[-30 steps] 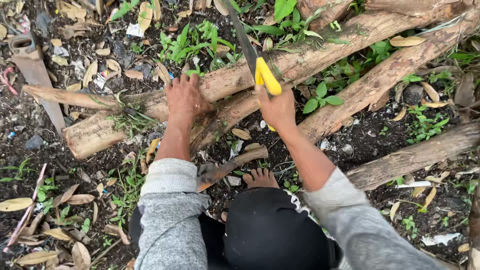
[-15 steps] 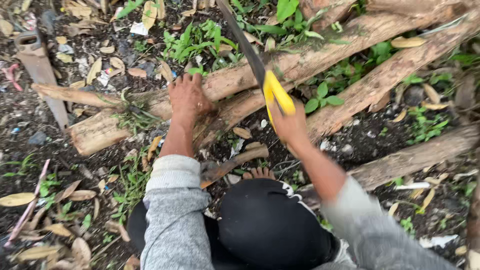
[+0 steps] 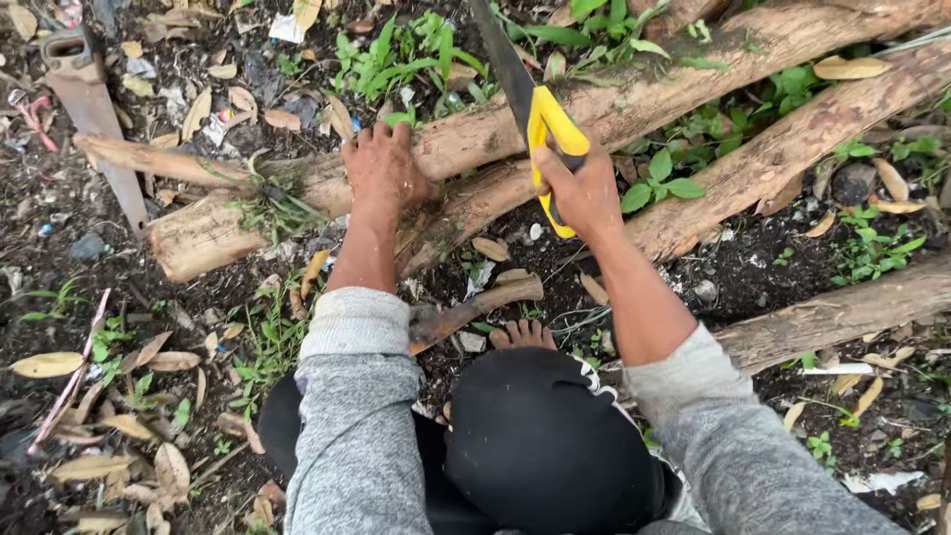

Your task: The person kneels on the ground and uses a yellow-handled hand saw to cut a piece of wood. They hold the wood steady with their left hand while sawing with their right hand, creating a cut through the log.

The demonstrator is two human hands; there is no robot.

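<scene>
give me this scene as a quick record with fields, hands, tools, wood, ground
left hand: left hand pressed flat on the log
right hand: right hand gripping the yellow handle of the handsaw
saw blade: dark, angled up and away across the log
other tools: second saw lying at upper left; wooden-handled tool by the bare foot
wood: several rough logs side by side
ground: dark soil, dry leaves, green weeds

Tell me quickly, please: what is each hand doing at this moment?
Left hand: open, pressed flat on the log.
Right hand: closed around the yellow handle of the saw.
</scene>
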